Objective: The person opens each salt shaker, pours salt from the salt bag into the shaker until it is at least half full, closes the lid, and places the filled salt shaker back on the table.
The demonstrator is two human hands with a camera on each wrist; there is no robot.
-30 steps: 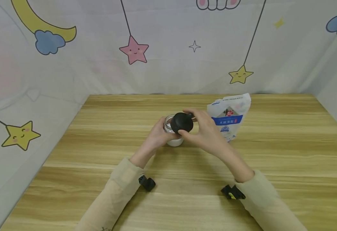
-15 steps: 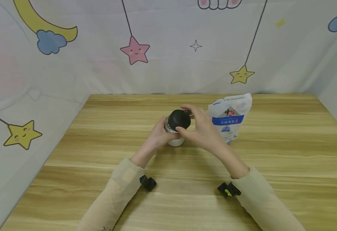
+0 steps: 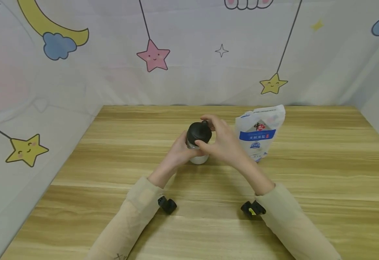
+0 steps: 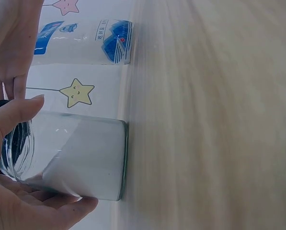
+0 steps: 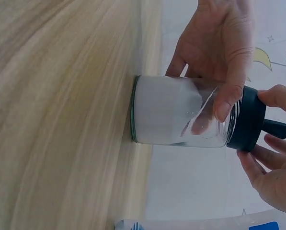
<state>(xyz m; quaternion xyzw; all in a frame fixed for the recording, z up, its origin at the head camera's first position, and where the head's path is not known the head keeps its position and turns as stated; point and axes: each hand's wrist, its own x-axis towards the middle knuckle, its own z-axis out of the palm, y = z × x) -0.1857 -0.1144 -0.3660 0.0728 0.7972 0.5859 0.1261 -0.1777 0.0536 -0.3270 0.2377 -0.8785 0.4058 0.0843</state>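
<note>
A clear glass jar (image 4: 80, 155) stands upright on the wooden table, partly filled with a white substance that slopes to one side. My left hand (image 3: 180, 151) grips the jar round its upper body, with the thumb near the neck. On the jar's mouth sits a black lid (image 5: 248, 120) with a small knob-like handle (image 5: 276, 128) sticking out. My right hand (image 3: 224, 142) holds this lid by its edge between thumb and fingers. To the right, a white and blue printed bag (image 3: 259, 133) stands close behind the right hand.
The wooden table (image 3: 111, 162) runs back to a white cloth backdrop (image 3: 189, 79) printed with stars and clouds. Small black devices, such as the left one (image 3: 167, 205), are fixed at both sleeve cuffs.
The black lid has gone from tilted beside the open mouth to seated over it. My right hand has shifted left and turned with the lid, its handle swinging round. The left hand keeps its grip.
</note>
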